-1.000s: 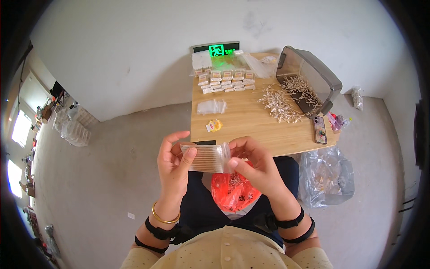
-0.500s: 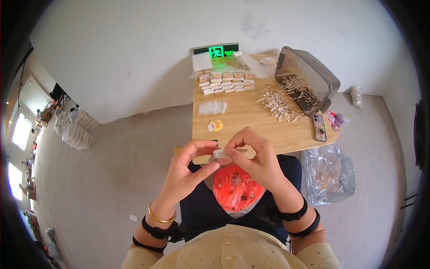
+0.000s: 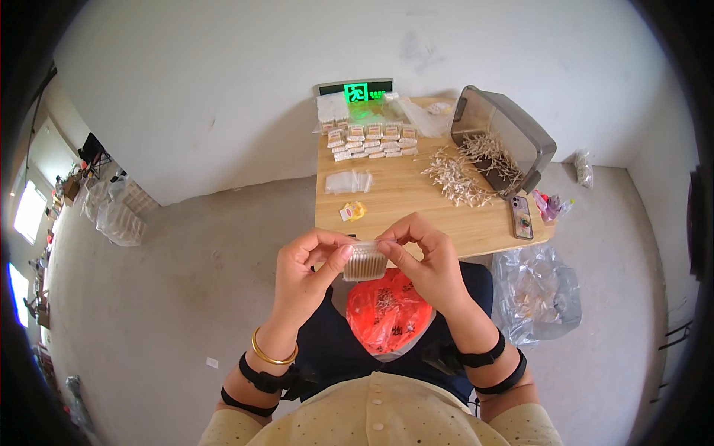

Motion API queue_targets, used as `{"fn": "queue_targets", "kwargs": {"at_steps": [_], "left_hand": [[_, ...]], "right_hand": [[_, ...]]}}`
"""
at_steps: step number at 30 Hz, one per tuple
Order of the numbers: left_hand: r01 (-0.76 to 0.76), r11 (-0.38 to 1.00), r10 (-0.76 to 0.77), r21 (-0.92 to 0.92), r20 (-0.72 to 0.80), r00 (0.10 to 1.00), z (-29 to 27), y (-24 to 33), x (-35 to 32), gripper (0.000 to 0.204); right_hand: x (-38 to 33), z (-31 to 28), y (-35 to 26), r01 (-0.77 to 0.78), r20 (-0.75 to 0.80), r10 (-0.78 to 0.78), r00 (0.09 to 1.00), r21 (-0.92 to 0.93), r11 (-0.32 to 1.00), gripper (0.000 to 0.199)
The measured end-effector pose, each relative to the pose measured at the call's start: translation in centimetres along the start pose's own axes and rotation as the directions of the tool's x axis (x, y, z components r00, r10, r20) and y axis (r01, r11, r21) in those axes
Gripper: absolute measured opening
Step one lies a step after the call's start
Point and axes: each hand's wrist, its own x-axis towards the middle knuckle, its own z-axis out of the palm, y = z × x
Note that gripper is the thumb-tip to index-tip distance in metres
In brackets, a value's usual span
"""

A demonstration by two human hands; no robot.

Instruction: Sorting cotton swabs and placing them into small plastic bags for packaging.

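Pinching one small clear packet of cotton swabs (image 3: pixel 365 262) | I'm gripping its top edge with left hand (image 3: pixel 307 269) and right hand (image 3: pixel 430 258) | one orange bag (image 3: pixel 387 311) lying on my lap below.

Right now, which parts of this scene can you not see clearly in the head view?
- Small clear packet, head view: the fingers of the left hand and right hand cover its top edge, so whether it is sealed cannot be told.
- Pale sticks on the wooden table: too small to identify.
- Orange bag on the lap: contents unclear.
- Grey bin: its wall hides part of the inside.
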Motion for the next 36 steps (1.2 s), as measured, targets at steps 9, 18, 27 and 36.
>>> {"fn": "queue_targets", "kwargs": {"at_steps": [9, 18, 27, 36], "left_hand": [[-0.122, 0.971, 0.119, 0.204, 0.027, 0.993, 0.6, -0.4, 0.6, 0.008], [-0.189, 0.915, 0.177, 0.356, 0.065, 0.982, 1.8, -0.8, 1.7, 0.009], [-0.239, 0.815, 0.268, 0.527, 0.023, 0.963, 1.0, -2.9, 3.1, 0.015], [0.128, 0.950, -0.134, 0.284, 0.001, 0.991, 0.4, -11.1, 3.5, 0.010]], "right_hand": [[0.3, -0.2, 0.2, 0.094, 0.002, -0.094, 0.996, -0.098, 0.991, 0.009], [0.9, -1.0, 1.0, 0.151, 0.057, -0.141, 0.988, -0.242, 0.959, 0.010], [1.9, -2.0, 3.3, 0.095, 0.025, -0.092, 0.995, -0.264, 0.960, 0.013], [1.6, -2.9, 10.4, -0.116, 0.043, 0.132, 0.990, -0.268, 0.956, 0.009]]}}
